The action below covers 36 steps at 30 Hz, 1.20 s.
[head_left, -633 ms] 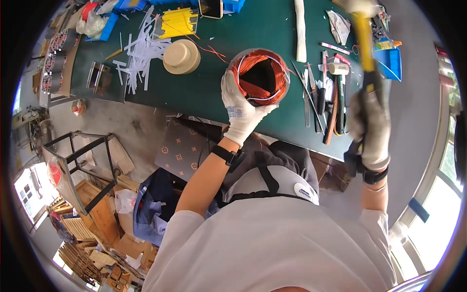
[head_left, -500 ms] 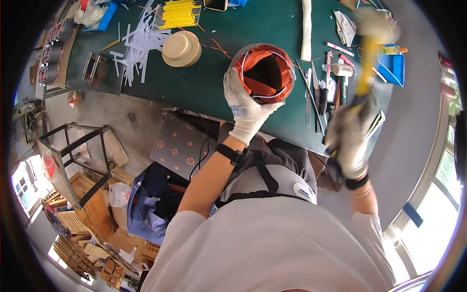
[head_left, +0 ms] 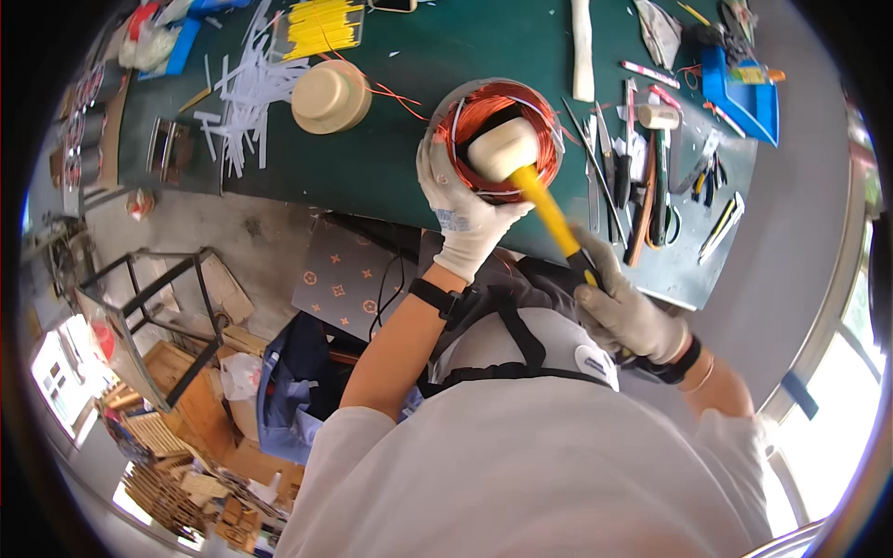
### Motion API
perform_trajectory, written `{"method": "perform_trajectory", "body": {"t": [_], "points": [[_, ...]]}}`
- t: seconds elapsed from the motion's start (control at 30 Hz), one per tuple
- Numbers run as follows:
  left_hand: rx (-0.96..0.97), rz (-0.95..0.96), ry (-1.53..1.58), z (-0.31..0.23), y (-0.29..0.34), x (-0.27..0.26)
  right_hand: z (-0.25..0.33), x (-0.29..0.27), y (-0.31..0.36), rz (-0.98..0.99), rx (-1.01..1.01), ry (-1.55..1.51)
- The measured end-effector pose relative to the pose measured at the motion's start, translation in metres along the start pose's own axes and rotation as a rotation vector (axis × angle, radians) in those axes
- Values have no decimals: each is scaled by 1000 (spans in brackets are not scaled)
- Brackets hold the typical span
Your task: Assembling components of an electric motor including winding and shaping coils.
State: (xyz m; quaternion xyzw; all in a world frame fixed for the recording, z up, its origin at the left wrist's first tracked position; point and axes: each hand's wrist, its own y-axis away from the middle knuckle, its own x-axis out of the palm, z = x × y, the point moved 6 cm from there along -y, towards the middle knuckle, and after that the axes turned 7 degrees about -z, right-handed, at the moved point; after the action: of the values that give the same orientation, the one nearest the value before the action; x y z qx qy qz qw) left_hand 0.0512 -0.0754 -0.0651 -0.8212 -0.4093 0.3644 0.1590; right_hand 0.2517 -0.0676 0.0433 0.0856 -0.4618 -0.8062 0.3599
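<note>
holding yellow-handled, pale-headed mallet [head_left: 553, 214] over round grey ring [head_left: 441, 116] lined with copper-red wire [head_left: 490, 104]. clenching handle in white-gloved right hand [head_left: 633, 316], cupping ring's near-left with matching left hand [head_left: 460, 209]. probably mostly wound, bar loose red leads [head_left: 386, 91] left of ring.

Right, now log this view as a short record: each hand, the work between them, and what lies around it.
left hand: gloved left hand grips the near side of the copper-wound ring
right hand: gloved right hand grips the yellow-handled mallet
mallet head: pale, over the ring's opening; contact unclear
surface: green workbench
left of ring: pale round block, loose white strips, yellow strips
right of ring: long white roll, small pale-headed mallet, blue tray
</note>
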Motion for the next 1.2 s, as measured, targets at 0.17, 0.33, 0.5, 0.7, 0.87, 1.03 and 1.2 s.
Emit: {"method": "perform_trajectory", "body": {"t": [0.17, 0.33, 0.5, 0.7, 0.87, 1.03, 1.2], "points": [[-37, 23, -19, 11, 5, -15, 114, -67, 51, -280, -443, -153], [54, 30, 13, 1, -14, -5, 89, -77, 32, -855, -983, 236], [51, 151, 80, 22, -11, -19, 65, -16, 27, 153, 124, -25], [230, 187, 110, 18, -33, -15, 117, -71, 35, -715, -794, -15], [158, 561, 187, 41, -51, -17, 47, -4, 25, 256, 170, -220], [154, 331, 39, 23, -34, -49, 191, -78, 67, -499, -686, 5], [37, -41, -135, -6, -4, -13, 168, -107, 23, 101, -776, 61]]}}
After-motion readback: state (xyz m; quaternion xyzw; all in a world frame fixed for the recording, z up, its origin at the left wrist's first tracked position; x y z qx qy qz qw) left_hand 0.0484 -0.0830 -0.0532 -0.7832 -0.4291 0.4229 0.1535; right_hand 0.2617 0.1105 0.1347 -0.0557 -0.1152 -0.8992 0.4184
